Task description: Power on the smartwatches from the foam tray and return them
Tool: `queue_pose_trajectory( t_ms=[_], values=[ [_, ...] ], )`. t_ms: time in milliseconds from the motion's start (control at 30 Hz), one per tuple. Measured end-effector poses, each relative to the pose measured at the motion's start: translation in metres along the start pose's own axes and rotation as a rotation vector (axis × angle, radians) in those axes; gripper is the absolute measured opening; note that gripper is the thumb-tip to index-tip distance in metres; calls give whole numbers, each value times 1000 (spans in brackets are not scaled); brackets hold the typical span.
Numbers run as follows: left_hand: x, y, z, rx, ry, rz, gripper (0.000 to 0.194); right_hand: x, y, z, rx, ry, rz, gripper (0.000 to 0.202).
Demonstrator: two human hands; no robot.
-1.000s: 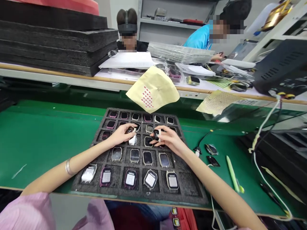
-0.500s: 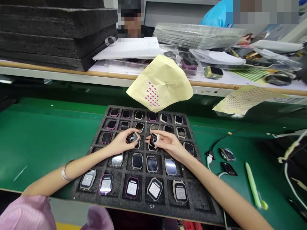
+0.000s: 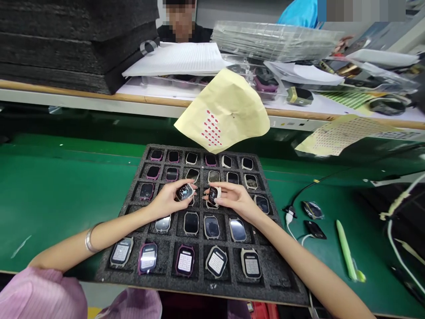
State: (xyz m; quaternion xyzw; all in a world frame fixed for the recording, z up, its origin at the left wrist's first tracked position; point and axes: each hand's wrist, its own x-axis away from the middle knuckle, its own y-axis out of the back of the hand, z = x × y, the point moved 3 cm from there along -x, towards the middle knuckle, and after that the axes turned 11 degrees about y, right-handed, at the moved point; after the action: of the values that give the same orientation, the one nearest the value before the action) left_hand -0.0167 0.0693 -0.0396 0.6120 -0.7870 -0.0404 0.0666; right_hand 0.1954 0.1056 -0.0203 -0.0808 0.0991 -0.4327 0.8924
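Observation:
Above the middle of a black foam tray, my left hand is closed around a smartwatch body without straps; its dark screen is lit with a watch face. Just to the right, my right hand pinches a second smartwatch body by its edges, its lit screen tilted to the left. The tray's pockets hold more strapless watches in purple, silver and beige cases. Those in the front row, such as a purple watch, show white screens. My hands cover parts of the middle pockets.
A green pen, a small black device with a white cable and a cable connector lie right of the tray. Yellow sticker sheets hang from the shelf edge. Black foam blocks are stacked at left. A person sits beyond.
My left hand has turned its watch slightly, so its screen faces the camera more. The right hand keeps its watch almost still. The whole view has shifted a little.

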Motion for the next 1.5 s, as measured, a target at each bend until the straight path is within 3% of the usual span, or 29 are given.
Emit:
queue_pose_trajectory(
  t_ms=[400,867,1100,1300,1500],
  values=[
    [8,2,-1,-125,-62,11,52,4,-5,5,0,-22,11,38],
    [11,1,-7,-112,-95,35,55,7,-6,6,17,-55,22,38],
    [11,3,-6,-110,-51,-24,53,9,-7,7,21,-37,8,38],
    [13,-1,-7,-97,-50,44,54,9,-8,6,6,-43,25,39],
    [13,-1,-7,-90,-19,36,50,9,-7,4,37,-61,32,39]
  ],
)
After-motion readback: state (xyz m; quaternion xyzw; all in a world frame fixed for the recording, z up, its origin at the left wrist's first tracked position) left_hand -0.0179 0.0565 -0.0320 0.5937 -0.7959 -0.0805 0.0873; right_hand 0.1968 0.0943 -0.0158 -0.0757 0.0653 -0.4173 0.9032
